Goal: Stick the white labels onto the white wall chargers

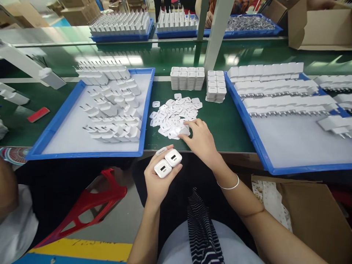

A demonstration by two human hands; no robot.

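Now the left hand (pixel 158 184) hugs two white plug blocks (pixel 168 164) side by side, holes up; from there, the heap of flat white pieces (pixel 173 116) lies at 12 o'clock on the green desk (pixel 220 126). At 2 o'clock, the right hand (pixel 202 141) bends thumb and finger around a white piece (pixel 184 129), maybe pinching, I can't tell. Best take just one, by its edges.

Bright light is falling evenly across the green bench (pixel 225 128) — the glossy strip (pixel 165 55) behind is throwing back white glare — while shade is gathering beneath. Far boxes (pixel 79 14) are looking soft; the wide lens is stretching the edges.
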